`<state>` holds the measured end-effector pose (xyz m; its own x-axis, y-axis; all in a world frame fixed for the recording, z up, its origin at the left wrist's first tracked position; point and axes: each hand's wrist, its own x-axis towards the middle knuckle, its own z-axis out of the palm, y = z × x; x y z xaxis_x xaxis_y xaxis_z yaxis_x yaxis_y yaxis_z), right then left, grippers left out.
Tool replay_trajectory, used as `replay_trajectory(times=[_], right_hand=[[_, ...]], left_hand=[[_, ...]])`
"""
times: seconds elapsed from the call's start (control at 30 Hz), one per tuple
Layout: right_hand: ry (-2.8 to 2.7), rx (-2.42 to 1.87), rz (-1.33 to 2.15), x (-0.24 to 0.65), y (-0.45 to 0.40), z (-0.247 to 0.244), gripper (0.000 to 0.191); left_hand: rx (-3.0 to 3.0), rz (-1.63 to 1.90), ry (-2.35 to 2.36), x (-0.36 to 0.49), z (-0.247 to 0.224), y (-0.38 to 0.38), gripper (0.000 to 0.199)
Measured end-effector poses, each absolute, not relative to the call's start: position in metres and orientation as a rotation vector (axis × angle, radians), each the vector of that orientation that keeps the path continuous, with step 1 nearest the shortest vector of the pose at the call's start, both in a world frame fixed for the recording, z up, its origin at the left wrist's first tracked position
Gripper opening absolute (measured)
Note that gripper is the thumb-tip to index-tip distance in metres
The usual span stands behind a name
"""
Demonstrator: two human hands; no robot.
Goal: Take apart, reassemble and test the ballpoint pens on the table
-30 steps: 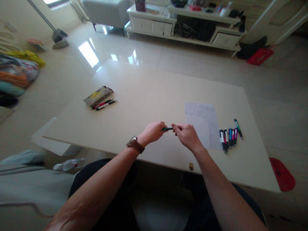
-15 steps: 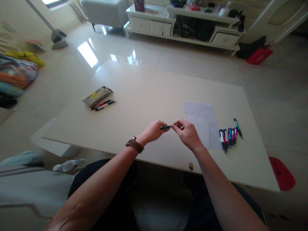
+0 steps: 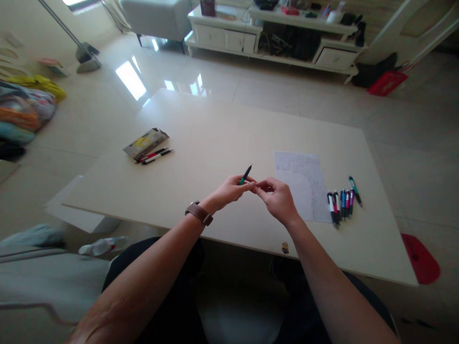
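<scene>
While left hand [image 3: 232,190] holds green pen [image 3: 245,175], right hand [image 3: 277,196] pinches close by

Over the desk [image 3: 215,134], the pen slants from the left fingers, dark end away. The right fingers are narrowed, tips meeting the left hand; whether they hold anything, I cannot tell. A written sheet [image 3: 291,165] and pen row [image 3: 343,201] lie at right; a box [image 3: 147,142] and two pens [image 3: 157,157] at left.

Dark trousers [image 3: 304,301] are worn with a brown-strapped watch [image 3: 199,212] on the left forearm [image 3: 154,274]
</scene>
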<state>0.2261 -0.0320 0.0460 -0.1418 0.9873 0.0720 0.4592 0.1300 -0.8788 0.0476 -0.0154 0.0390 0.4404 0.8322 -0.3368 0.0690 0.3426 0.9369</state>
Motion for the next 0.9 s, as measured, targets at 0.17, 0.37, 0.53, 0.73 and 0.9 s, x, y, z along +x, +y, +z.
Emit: replay_trajectory(times=[0.17,0.37,0.53,0.73,0.9], right_hand=[[-1.435,-1.447,0.917,0.237,-0.023,0.042,0.021],[-1.331,-1.409,1.02,0.24,-0.019,0.038,0.025],[-1.342,-1.4,1.085,0.239,-0.02,0.04,0.024],[-1.421,-1.441,1.089,0.24,-0.021,0.039,0.023],[-1.458,-1.439,1.165,0.243,-0.02,0.034,0.024]], left_hand=[[1.409,0.659,1.071,0.046,0.036,-0.013,0.042],[1.629,0.628,1.074,0.044,0.029,-0.012,0.043],[1.633,0.617,1.066,0.045,0.03,-0.013,0.042],[1.644,0.633,1.058,0.045,0.029,-0.013,0.04],[1.639,0.685,1.102,0.045,0.027,-0.014,0.032]])
